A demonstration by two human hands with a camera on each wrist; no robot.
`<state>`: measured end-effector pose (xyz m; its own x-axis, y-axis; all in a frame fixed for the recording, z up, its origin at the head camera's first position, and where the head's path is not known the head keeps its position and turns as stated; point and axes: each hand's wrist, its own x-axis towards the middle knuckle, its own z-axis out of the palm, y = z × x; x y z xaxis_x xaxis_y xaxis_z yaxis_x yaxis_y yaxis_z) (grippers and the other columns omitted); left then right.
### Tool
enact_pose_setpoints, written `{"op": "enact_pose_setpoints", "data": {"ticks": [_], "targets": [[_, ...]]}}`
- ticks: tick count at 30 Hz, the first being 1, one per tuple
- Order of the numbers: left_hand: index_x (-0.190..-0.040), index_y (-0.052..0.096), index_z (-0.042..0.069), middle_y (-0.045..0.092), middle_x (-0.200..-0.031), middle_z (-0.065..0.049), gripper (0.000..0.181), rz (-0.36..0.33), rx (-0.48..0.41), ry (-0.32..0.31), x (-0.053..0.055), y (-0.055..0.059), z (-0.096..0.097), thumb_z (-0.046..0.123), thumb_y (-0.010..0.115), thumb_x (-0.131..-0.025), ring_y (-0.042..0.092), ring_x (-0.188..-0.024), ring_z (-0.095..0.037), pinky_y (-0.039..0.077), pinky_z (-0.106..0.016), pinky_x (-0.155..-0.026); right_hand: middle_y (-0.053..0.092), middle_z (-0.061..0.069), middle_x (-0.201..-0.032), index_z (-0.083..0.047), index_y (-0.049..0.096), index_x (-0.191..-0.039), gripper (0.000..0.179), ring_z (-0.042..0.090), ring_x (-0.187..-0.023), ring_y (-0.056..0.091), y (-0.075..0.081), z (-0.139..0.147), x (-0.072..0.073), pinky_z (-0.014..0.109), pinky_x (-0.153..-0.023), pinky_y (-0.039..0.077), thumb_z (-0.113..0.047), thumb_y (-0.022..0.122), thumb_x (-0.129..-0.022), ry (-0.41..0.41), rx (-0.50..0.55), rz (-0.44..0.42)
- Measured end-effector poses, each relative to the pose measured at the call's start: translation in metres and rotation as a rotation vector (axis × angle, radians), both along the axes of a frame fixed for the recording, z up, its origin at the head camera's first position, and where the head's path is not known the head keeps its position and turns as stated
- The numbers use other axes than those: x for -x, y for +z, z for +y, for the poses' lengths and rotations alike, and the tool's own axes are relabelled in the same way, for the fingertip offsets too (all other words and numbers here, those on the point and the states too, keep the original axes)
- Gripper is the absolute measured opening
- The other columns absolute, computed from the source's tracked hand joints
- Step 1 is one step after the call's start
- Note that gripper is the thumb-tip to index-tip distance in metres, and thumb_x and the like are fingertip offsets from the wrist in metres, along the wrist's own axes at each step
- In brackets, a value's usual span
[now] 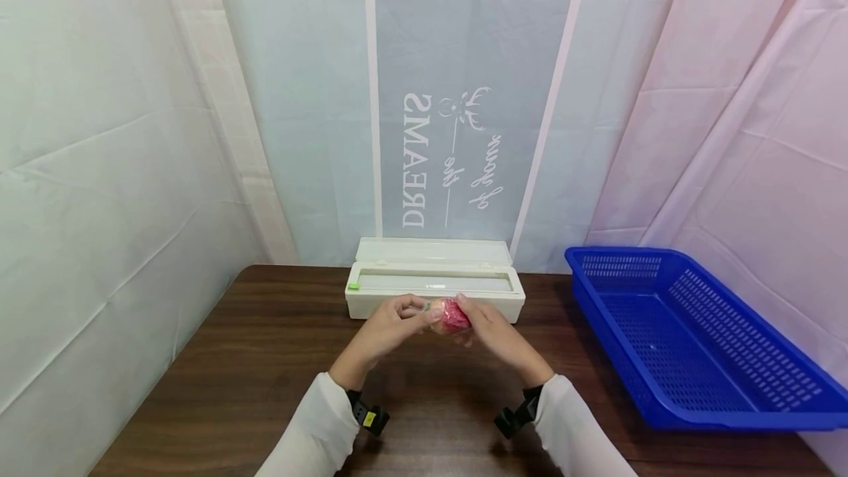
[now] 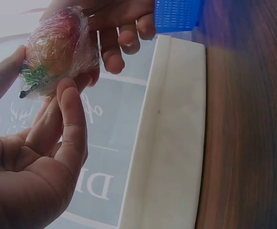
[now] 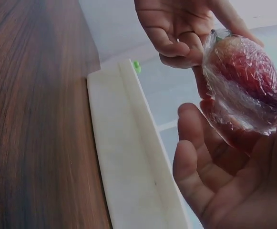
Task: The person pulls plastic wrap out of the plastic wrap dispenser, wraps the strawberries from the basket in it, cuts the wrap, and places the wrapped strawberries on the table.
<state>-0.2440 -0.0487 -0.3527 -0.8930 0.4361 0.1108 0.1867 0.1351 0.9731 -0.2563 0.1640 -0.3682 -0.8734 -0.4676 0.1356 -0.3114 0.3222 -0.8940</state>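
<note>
A red-and-yellow fruit (image 1: 453,315) wrapped in clear cling film is held between both hands in front of the box. Its green leafy end (image 2: 35,75) and dark stem point toward the left palm in the left wrist view. The left hand (image 1: 387,326) pinches that end between thumb and fingers. On the red end, the right hand (image 1: 498,333) grips with the thumb on top and fingers beneath. Wrinkled film (image 3: 224,98) covers the fruit and bunches along its side. Just behind the hands stands a long white cling film dispenser (image 1: 361,308).
The dispenser's clear lid (image 1: 433,250) is raised, and a green slider (image 1: 354,286) sits at its left end. A blue plastic basket (image 1: 636,366) stands on the right of the brown wooden table (image 1: 218,374). Curtains (image 1: 318,94) hang behind and at both sides.
</note>
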Motion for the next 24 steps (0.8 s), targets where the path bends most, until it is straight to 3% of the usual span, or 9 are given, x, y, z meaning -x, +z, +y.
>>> {"op": "enact_pose_setpoints", "data": {"ticks": [3,5,7,10,13,18,24], "targets": [[-0.109,0.062,0.000,0.069,-0.098,-0.010,0.029,0.010,0.007,-0.001,0.000,0.000,0.001,0.022,0.061,-0.090,0.062,-0.087,-0.023,0.054,-0.030,-0.073,0.066,0.016,-0.089,-0.005,0.064,-0.105,0.055,0.034,-0.080,0.061,-0.010,0.002,0.006,0.057,-0.071,0.052,-0.039,0.022,-0.103,0.002,-0.008,0.014],[-0.108,0.064,0.001,0.068,-0.097,-0.008,0.028,0.017,0.010,0.000,0.003,-0.005,0.001,0.022,0.061,-0.090,0.061,-0.089,-0.028,0.054,-0.031,-0.073,0.067,0.012,-0.091,-0.007,0.065,-0.107,0.057,0.029,-0.080,0.061,-0.020,0.004,0.012,0.054,-0.072,0.053,-0.044,0.022,-0.102,-0.017,-0.011,0.021],[-0.106,0.066,0.003,0.066,-0.094,-0.007,0.026,0.032,0.017,0.006,0.009,-0.013,0.002,0.023,0.063,-0.089,0.060,-0.090,-0.034,0.054,-0.030,-0.071,0.067,0.010,-0.093,-0.006,0.064,-0.107,0.057,0.026,-0.081,0.061,-0.020,0.004,0.011,0.052,-0.073,0.053,-0.046,0.024,-0.101,-0.063,-0.038,0.024],[-0.108,0.067,0.008,0.066,-0.090,-0.006,0.027,0.064,0.030,0.026,0.017,-0.026,0.003,0.026,0.066,-0.087,0.059,-0.087,-0.034,0.053,-0.030,-0.068,0.067,0.007,-0.093,-0.009,0.066,-0.107,0.055,0.018,-0.081,0.061,-0.020,0.004,0.010,0.049,-0.074,0.054,-0.048,0.028,-0.100,-0.131,-0.087,0.068],[-0.117,0.064,0.019,0.066,-0.088,-0.004,0.036,0.115,0.063,0.054,0.020,-0.030,0.003,0.033,0.068,-0.084,0.059,-0.081,-0.024,0.052,-0.030,-0.065,0.067,0.002,-0.087,-0.018,0.068,-0.099,0.050,0.015,-0.077,0.060,-0.021,0.004,0.010,0.042,-0.071,0.053,-0.050,0.030,-0.099,-0.196,-0.134,0.134],[-0.120,0.062,0.029,0.066,-0.095,-0.001,0.039,0.191,0.121,0.027,0.021,-0.029,-0.002,0.036,0.070,-0.082,0.058,-0.083,-0.016,0.052,-0.033,-0.068,0.066,-0.004,-0.078,-0.025,0.068,-0.085,0.045,0.013,-0.074,0.058,-0.023,0.005,0.011,0.035,-0.067,0.050,-0.052,0.034,-0.098,-0.266,-0.162,0.219],[-0.122,0.062,0.016,0.069,-0.102,-0.007,0.041,0.200,0.134,-0.025,0.010,-0.011,-0.011,0.021,0.071,-0.082,0.062,-0.091,-0.013,0.054,-0.033,-0.075,0.069,-0.005,-0.081,-0.026,0.070,-0.083,0.046,0.011,-0.075,0.060,-0.021,0.006,0.011,0.037,-0.069,0.051,-0.054,0.036,-0.096,-0.299,-0.110,0.206]]}}
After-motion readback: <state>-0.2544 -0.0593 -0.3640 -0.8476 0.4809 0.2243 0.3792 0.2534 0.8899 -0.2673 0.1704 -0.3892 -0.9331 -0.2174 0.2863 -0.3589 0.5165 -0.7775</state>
